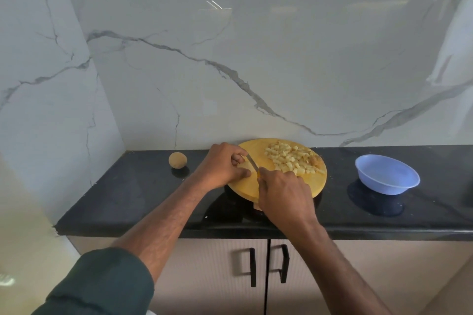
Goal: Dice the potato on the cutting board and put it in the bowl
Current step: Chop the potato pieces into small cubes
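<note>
Potato dice (291, 158) lie heaped on the far right of our round cutting board (281, 186) on the black table (128, 194). Our left hand (225, 166) curls over a potato piece (244, 167) at the board's left edge, while our right hand (284, 194) grips the knife (253, 163), blade beside the left fingers. Well right sits the blue bowl (387, 174); a whole potato (177, 160) rests left.

a home kitchen: black countertop (384, 215), marble backsplash (256, 59), cabinet doors (217, 276) below
</note>
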Demonstrator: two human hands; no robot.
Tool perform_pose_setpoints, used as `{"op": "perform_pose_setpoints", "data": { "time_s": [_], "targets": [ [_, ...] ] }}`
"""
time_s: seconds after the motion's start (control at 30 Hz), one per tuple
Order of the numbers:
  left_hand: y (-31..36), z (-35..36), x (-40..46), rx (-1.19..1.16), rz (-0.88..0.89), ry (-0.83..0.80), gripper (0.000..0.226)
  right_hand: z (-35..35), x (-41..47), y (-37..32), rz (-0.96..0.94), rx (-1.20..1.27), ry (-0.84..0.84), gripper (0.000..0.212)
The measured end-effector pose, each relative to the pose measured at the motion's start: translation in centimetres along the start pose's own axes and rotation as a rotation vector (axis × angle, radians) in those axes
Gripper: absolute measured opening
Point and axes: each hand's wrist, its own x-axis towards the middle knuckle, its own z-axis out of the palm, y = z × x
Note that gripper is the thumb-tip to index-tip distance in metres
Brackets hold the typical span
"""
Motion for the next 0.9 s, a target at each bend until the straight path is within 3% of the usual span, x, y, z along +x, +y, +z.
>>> {"op": "perform_pose_setpoints", "data": {
  "time_s": [0.17,0.4,0.53,0.7,0.9],
  "targets": [
    [-0.1,0.0,0.4,-0.003,0.007,-0.028,0.058,0.2,0.2,0.1,-0.004,-0.021,-0.005,0.032],
    [0.4,0.0,1.3,0.097,0.049,-0.123,0.03,0.0,0.0,0.3,-0.034,-0.033,-0.063,0.031],
    [0.6,-0.1,1.6,0.113,0.059,-0.136,0.025,-0.8,-1.6,0.6,-0.045,-0.055,-0.091,0.029],
    [0.9,-0.2,1.1,0.134,0.053,-0.122,0.028,-2.5,-4.1,1.5,-0.033,-0.007,-0.092,0.033],
    [0.6,-0.2,0.0,0.038,-0.017,-0.024,0.056,-4.3,-3.7,3.0,-0.012,0.1,0.044,0.028]
  ]
}}
